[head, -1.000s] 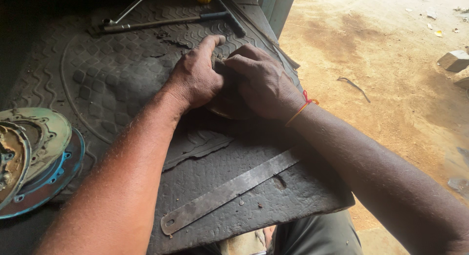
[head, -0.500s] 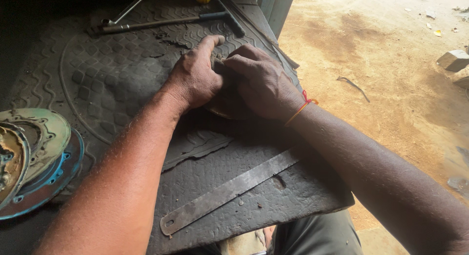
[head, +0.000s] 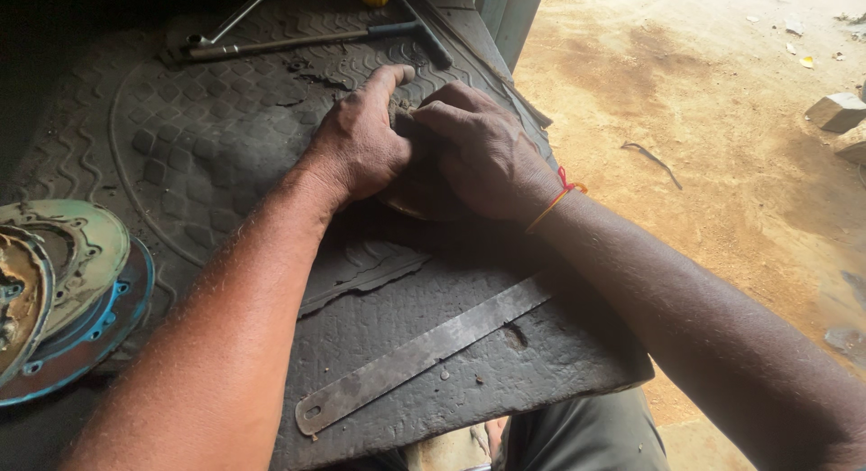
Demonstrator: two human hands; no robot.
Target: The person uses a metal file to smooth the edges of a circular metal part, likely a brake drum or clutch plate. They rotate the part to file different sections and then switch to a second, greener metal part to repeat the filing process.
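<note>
My left hand [head: 361,142] and my right hand [head: 487,151] meet over a dark round disc-like part [head: 417,198] that rests on a worn black rubber mat [head: 207,137]. Both hands press and grip the part; only its lower edge shows beneath the palms. A red and orange thread circles my right wrist. What lies between the fingers is hidden.
A flat grey metal strip [head: 424,352] with a hole at one end lies on the mat near me. Rusty, teal-edged discs [head: 63,290] are stacked at the left. A long T-handled wrench [head: 307,40] lies at the far side. Bare dirt ground [head: 722,119] with a stone [head: 837,110] is at the right.
</note>
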